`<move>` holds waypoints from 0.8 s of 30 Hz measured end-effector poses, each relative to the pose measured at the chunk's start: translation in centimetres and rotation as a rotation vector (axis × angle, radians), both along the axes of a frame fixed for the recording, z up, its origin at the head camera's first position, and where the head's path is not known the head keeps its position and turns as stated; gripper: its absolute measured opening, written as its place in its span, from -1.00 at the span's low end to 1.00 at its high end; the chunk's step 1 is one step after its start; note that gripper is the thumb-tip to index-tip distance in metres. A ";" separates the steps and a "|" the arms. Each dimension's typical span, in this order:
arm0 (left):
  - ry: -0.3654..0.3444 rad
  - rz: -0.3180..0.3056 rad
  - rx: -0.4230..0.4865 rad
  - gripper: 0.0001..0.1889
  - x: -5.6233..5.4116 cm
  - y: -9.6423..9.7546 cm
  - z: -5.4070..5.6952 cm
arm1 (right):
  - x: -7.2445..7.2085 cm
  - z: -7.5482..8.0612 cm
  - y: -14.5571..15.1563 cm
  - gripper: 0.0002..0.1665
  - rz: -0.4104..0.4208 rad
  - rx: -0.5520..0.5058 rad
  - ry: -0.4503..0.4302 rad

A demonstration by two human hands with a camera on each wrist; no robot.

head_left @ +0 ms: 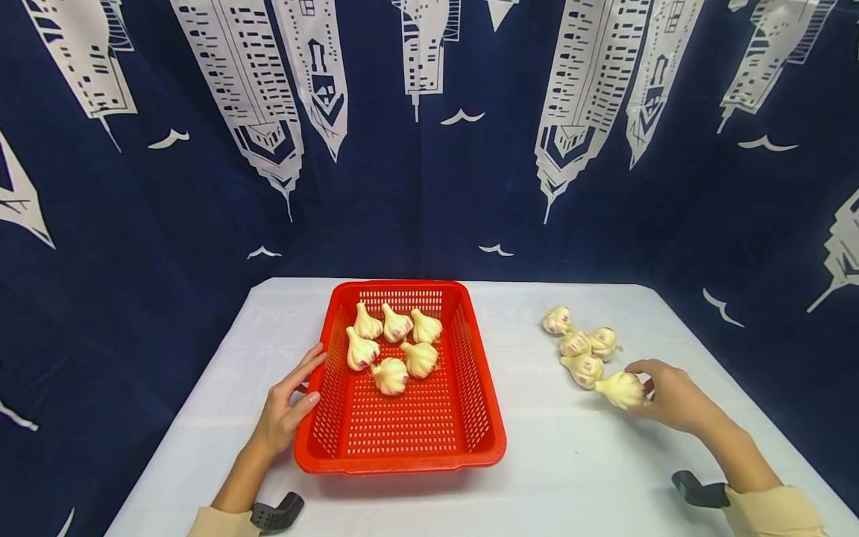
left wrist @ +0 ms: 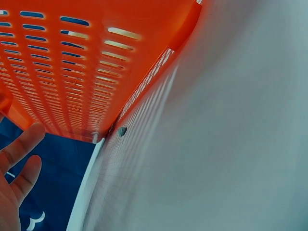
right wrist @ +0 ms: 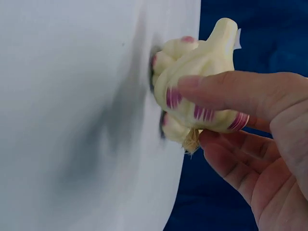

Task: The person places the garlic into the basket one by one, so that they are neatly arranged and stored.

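My right hand [head_left: 674, 399] holds a garlic bulb [head_left: 622, 389] between thumb and fingers, just above the table at the right. In the right wrist view the bulb [right wrist: 197, 91] shows purple streaks and a tuft of dry roots, its stem pointing up. Several other garlic bulbs [head_left: 582, 369] lie in a cluster on the table beside it. My left hand [head_left: 282, 414] rests at the left rim of a red plastic basket [head_left: 493, 418], its fingers fairly straight and the thumb apart. Several garlic bulbs [head_left: 396, 324] sit inside, mostly toward the basket's far end.
A white-covered table [head_left: 550, 477] carries everything. Behind and around it hangs a dark blue cloth [head_left: 416, 201] with white building prints. The basket's perforated side wall [left wrist: 72, 62] rises close to the left wrist camera. A small dark spot [left wrist: 122, 131] shows near the basket's base.
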State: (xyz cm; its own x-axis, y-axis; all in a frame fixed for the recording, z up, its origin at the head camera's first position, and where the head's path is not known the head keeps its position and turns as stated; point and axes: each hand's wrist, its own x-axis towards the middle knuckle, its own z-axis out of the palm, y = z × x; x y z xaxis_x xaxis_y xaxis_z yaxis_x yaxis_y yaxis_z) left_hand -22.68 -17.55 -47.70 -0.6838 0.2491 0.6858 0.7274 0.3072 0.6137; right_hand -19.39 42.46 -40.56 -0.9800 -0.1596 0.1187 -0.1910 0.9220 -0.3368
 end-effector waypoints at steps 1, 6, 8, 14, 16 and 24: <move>-0.004 0.002 -0.002 -0.42 0.0 0.0 0.0 | 0.0 0.1 -0.1 -0.26 0.004 -0.003 0.006; 0.007 0.006 -0.003 -0.42 0.0 -0.1 -0.1 | 0.1 0.9 -0.8 -0.24 0.018 -0.026 0.052; 0.012 0.004 0.001 -0.42 0.0 -0.1 -0.1 | 0.1 1.2 -1.2 -0.24 0.028 -0.037 0.076; 0.013 0.005 0.004 -0.42 0.0 -0.1 -0.1 | 0.2 2.1 -2.3 -0.23 0.051 -0.069 0.168; 0.006 0.005 0.001 -0.41 -0.1 -0.2 -0.2 | 0.2 2.2 -2.6 -0.23 0.055 -0.088 0.192; -0.004 0.007 -0.007 -0.42 -0.2 -0.2 -0.4 | -0.4 2.4 -3.6 -0.30 0.052 -0.150 0.291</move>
